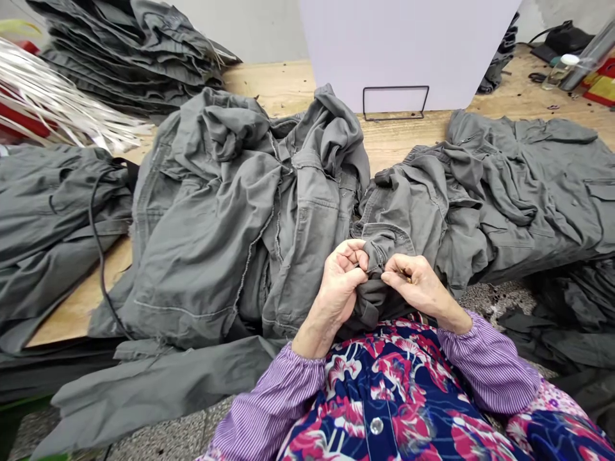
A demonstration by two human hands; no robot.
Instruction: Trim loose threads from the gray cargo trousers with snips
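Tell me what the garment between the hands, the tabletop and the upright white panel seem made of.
Garment: matte woven cloth, perhaps cotton or a blend; it creases softly and has stitched seams.
Tabletop: pale wood or wood-look sheet; grain-like streaks show.
Panel: smooth and plain, possibly plastic or painted board; the look leaves it open.

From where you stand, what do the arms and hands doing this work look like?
The left hand and right hand wear no gloves. Purple-and-white finely striped sleeves stop short of the hands; pink patterned fabric shows above the right one.
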